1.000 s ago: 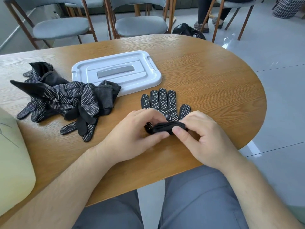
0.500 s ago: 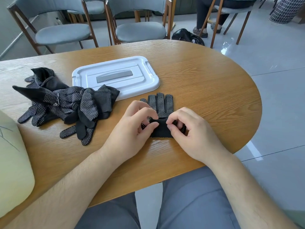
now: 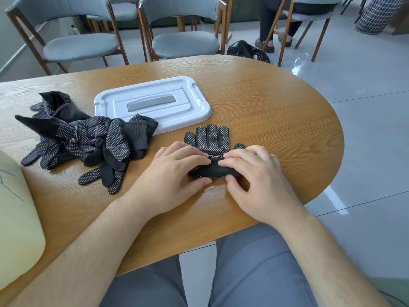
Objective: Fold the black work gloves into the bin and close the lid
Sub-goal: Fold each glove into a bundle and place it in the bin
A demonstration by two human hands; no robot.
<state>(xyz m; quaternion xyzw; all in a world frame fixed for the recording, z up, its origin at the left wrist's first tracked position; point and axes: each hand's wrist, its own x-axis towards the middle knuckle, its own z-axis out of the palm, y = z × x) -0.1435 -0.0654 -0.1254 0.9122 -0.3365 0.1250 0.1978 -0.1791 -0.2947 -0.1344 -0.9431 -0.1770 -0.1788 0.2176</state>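
A white printed mark on the black dotted knit work glove (image 3: 210,138) is too small to read. The glove lies on the oval wooden table (image 3: 276,120), its folded cuff pinched by the left hand (image 3: 174,173) and the right hand (image 3: 259,180), fingers above and thumbs beneath.

- No word, number or brand name can be read anywhere in view.
- The flat glove (image 3: 210,138) on the counter (image 3: 276,111) bears a small white angular emblem (image 3: 215,155) on its dotted palm. It shows only between the fingers of the left hand (image 3: 168,180) and the right hand (image 3: 259,180), and is too small to read as letters.
- In the heaped gloves (image 3: 93,140), one carries a similar white mark (image 3: 74,135), also unreadable.
- The cream object (image 3: 15,218) at the left edge has thin dark lines, not legible as writing.
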